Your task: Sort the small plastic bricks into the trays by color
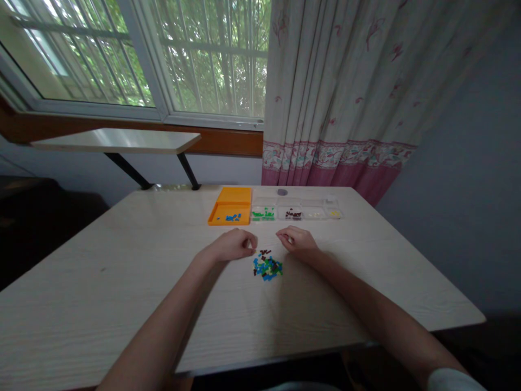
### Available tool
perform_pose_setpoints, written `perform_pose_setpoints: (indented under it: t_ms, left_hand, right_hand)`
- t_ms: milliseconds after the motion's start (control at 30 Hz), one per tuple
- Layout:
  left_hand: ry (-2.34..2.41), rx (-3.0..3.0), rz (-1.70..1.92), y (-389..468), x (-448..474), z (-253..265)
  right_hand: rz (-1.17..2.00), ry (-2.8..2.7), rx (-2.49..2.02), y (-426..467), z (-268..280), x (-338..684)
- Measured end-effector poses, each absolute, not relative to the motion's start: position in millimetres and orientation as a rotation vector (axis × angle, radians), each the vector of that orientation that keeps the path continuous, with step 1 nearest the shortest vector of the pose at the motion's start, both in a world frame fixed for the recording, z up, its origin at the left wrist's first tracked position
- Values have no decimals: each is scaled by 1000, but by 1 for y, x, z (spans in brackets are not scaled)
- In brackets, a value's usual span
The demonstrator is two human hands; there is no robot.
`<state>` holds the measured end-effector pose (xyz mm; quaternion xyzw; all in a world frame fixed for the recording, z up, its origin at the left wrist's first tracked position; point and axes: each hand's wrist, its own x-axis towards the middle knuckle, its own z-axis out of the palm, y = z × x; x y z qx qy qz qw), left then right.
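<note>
A small pile of mixed toy-brick-like pieces (267, 268), blue, green, dark brown and pale yellow, lies on the table in front of me. My left hand (234, 244) rests at its upper left, fingers curled and thumb close to the index finger; a tiny pale speck shows by the thumb tip. To the upper right of the pile, my right hand (300, 239) has its thumb and fingertips pinched together. Whatever either pinch holds is too small to name. Blue pieces (233, 218) lie in an open orange box (216, 221) beyond my left hand.
Beside the orange box stand clear boxes holding green pieces (264, 213), dark brown pieces (293, 214), pale pieces (314, 215) and yellow pieces (335, 213). A grey roundish object (282, 192) sits behind them. A raised shelf (122, 141) stands at the back left, near the window.
</note>
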<state>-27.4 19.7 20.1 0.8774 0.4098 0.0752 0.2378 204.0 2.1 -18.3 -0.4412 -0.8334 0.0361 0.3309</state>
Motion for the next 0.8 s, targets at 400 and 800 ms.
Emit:
perform_pose_setpoints:
  t_ms: [400,800]
  left_hand:
    - [1052,2393,205,18,-24,20]
    - [916,2244,502,16,-12,13]
  right_hand:
    - [112,-2232,-1129,-2,-18,198]
    - [84,-2296,-959,-10,-15,194]
